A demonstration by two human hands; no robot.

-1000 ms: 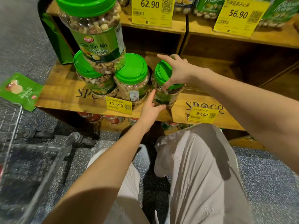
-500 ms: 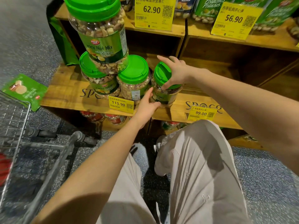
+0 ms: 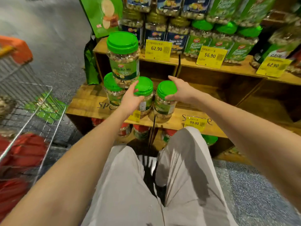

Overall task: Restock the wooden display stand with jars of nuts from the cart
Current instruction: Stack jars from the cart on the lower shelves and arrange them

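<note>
ok so your clear plastic jar of mixed nuts with the green screw lid is down on the lower plank of the wooden display stand, right at the front edge. It's just beside a second green-lidded jar in the same row.

Your right hand lies over the far side of its lid with the fingers mostly straight and loose, so it reads as resting, not clamping. Your left hand is flattish too. Its fingertips are against the rim of the second jar's lid, and it's not wrapped round anything as far as I can tell.

Handling-wise, my guess is these are packed full, so expect real weight. The walls look rigid, and it's smooth plastic with a glossy label, so a bit slippery. The wide lid is fine for nudging or turning the jar, but I wouldn't lift by it alone. Take the body low with one hand and steady the top with the other. It won't shatter, though a drop could crack the lid.

Watch the tall stacked jar sitting on top of the jars at your left. It's very near the row you're touching, so a shove could tip it.

The wire cart is on your left with blurred red shapes in it. Can't tell what they are.
</note>
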